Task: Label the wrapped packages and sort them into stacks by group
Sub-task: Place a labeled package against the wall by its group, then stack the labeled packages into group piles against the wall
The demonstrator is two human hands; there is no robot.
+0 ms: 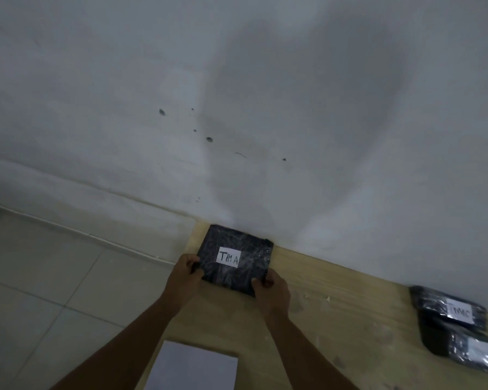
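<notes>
Both hands grip one wrapped package (235, 260) — left hand (184, 273), right hand (271, 288) — on the wooden table (335, 291); two more packages (459, 330), blurred, lie right.

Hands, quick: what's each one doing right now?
Left hand: grips the labelled package at its left edge.
Right hand: grips the same package's near right corner.

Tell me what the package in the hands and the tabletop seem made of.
Package: dark contents under glossy clear film, likely plastic wrap; it crinkles and glints. Label: matte white paper. Tabletop: pale unfinished-looking wood, perhaps plywood; faint grain lines show.
</notes>
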